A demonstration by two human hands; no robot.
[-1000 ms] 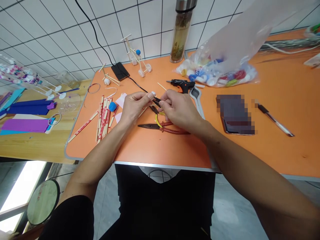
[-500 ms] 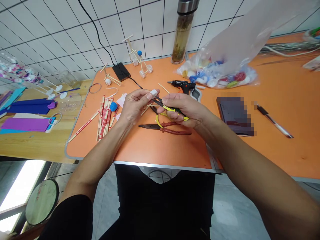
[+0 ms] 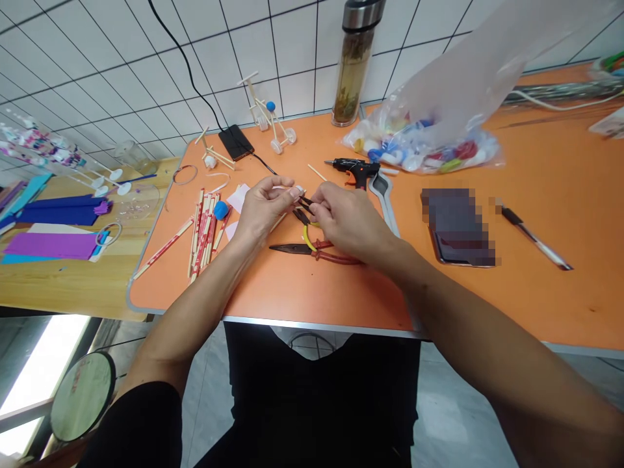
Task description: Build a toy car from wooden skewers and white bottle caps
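Note:
My left hand [image 3: 264,209] pinches a small white cap on a thin stick [image 3: 297,190] over the orange table [image 3: 292,286]. My right hand [image 3: 347,221] is closed around a black-and-yellow cutting tool [image 3: 306,207], whose tip meets the white piece at my left fingertips. Red-handled pliers [image 3: 316,251] lie on the table just under both hands. A bundle of wooden sticks with red print [image 3: 202,227] and a blue ball [image 3: 220,209] lie to the left of my left hand.
A black glue gun [image 3: 355,169] lies behind my hands. A bag of coloured bottle caps [image 3: 429,146], a tall bottle [image 3: 351,65], a phone [image 3: 455,224], a pen [image 3: 533,235] and a stick-built model [image 3: 267,114] stand around. Coloured foam sheets [image 3: 49,244] cover the wooden table at left.
My right hand turned palm-down and came back over the pliers, hiding the tool's yellow handles. The white piece in my left hand dropped slightly toward the table.

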